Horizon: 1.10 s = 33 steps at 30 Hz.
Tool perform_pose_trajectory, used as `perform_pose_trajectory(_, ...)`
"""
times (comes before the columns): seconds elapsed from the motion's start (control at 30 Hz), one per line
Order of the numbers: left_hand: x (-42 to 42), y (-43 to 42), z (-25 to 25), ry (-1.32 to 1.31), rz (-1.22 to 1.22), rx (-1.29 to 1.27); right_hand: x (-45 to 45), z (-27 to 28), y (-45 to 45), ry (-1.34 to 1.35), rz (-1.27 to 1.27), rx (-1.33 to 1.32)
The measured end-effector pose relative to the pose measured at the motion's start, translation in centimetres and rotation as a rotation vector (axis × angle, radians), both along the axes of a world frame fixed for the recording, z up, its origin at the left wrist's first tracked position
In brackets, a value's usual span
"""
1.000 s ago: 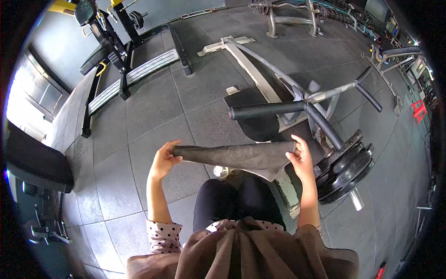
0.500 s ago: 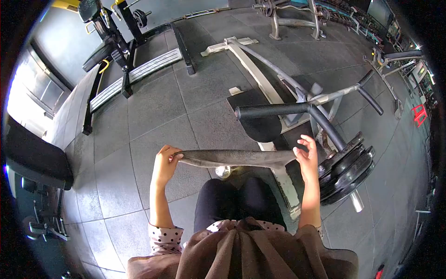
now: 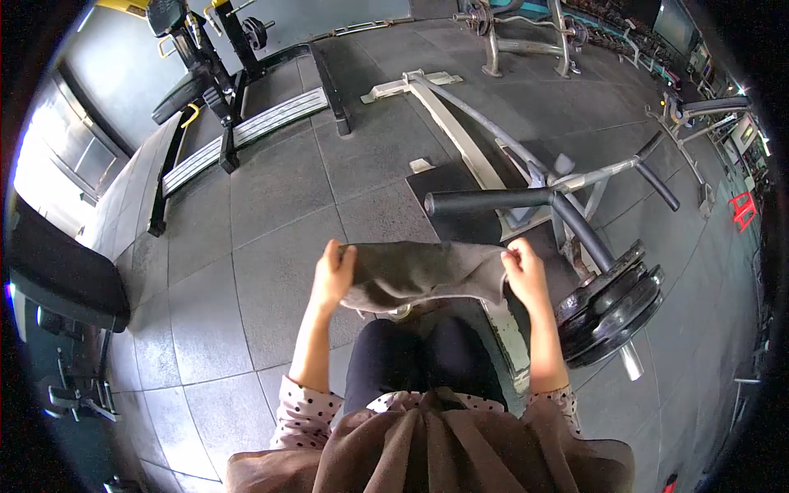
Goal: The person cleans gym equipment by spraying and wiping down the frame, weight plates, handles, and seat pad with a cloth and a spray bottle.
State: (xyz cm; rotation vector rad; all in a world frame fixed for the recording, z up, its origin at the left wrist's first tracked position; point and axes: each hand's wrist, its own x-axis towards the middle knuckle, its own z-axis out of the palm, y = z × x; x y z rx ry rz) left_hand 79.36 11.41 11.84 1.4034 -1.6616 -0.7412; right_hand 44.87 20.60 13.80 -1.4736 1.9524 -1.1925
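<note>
A dark grey-brown cloth (image 3: 423,269) is stretched between my two hands, above my knees. My left hand (image 3: 333,273) is closed on its left end, thumb on the near side. At the right end, my right hand (image 3: 524,269) pinches the cloth's edge between thumb and fingers. The cloth sags a little along its lower edge and partly hides a small shiny round object (image 3: 400,311) on the floor. Just beyond my right hand is a weight machine with a black padded handle (image 3: 489,201).
Black weight plates (image 3: 612,308) are loaded on the machine's bar to my right. A black padded bench (image 3: 62,275) stands at the left. Farther off are a rail-based machine (image 3: 246,127), a barbell rack (image 3: 530,45) and a red stool (image 3: 742,211) on grey floor tiles.
My left hand has moved right, closer to my right hand. The cloth, a narrow strip before, is now spread taller. My right hand's raised fingers have closed on its edge.
</note>
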Motion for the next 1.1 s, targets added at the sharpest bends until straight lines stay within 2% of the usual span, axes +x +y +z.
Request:
perform_pose_trajectory(0.07, -3.6, 0.9, 1.6, -0.025, -0.027, 0.081, 2.5, 0.6, 0.0, -0.070, 0.093, 0.036)
perform_pose_trajectory(0.1, -5.4, 1.5, 2.3, -0.022, -0.064, 0.101, 3.3, -1.0, -0.5, -0.108, 0.143, 0.042)
perform_pose_trajectory(0.13, -6.9, 2.2, 2.9, -0.018, -0.101, 0.120, 4.8, -0.5, -0.5, -0.292, 0.189, 0.134)
perform_pose_trajectory(0.2, -9.1, 3.2, 3.2, 0.001, -0.246, 0.180, 7.4, -0.5, -0.4, -0.603, 0.221, 0.149)
perform_pose_trajectory(0.27, -10.1, 4.3, 3.6, 0.058, -0.482, 0.133, 8.8, -1.5, -0.5, -0.765, 0.243, 0.074)
perform_pose_trajectory(0.3, -10.1, 4.6, 3.1, 0.068, -0.572, 0.078, 8.9, -1.8, -0.5, -0.690, 0.249, 0.090)
perform_pose_trajectory(0.33, -10.0, 4.7, 2.9, 0.041, -0.592, -0.003, 8.9, -1.9, -0.3, -0.809, 0.277, 0.088)
perform_pose_trajectory(0.4, -9.5, 4.5, 3.0, 0.046, -0.601, 0.012, 8.8, -1.7, 0.2, -1.047, 0.333, 0.079)
perform_pose_trajectory(0.43, -9.2, 4.1, 2.3, 0.004, -0.560, 0.042, 8.4, -2.1, 0.5, -1.060, 0.385, 0.092)
perform_pose_trajectory(0.53, -8.7, 3.6, 1.4, -0.018, -0.522, 0.029, 6.7, -1.6, 1.2, -0.480, 0.445, -0.005)
perform_pose_trajectory(0.6, -8.1, 3.5, 2.1, -0.053, -0.545, 0.087, 5.9, -0.5, 1.2, -0.064, 0.304, -0.099)
perform_pose_trajectory(0.67, -7.7, 3.6, 3.2, -0.054, -0.593, 0.135, 5.0, -0.8, 1.2, 0.095, 0.425, -0.251)
perform_pose_trajectory(0.73, -7.4, 3.4, 3.8, -0.018, -0.623, 0.118, 4.8, -1.9, 1.8, 0.250, 0.517, -0.101)
perform_pose_trajectory(0.77, -7.0, 3.3, 4.1, -0.001, -0.628, 0.191, 4.8, -2.2, 2.0, 0.458, 0.558, -0.036)
perform_pose_trajectory(0.8, -6.7, 3.1, 4.2, 0.011, -0.633, 0.145, 4.7, -2.5, 2.2, 0.582, 0.632, 0.031)
perform_pose_trajectory(0.87, -6.0, 2.7, 4.2, 0.034, -0.638, 0.053, 4.6, -3.2, 2.6, 0.715, 0.577, -0.036)
perform_pose_trajectory(0.97, -4.8, 1.8, 2.2, -0.006, -0.485, 0.093, 5.4, 1.1, 3.4, 0.872, 0.533, -0.151)
perform_pose_trajectory(1.1, -4.2, 1.5, 0.6, 0.130, -0.405, 0.063, 4.9, 3.0, 4.1, 0.742, 0.476, -0.131)
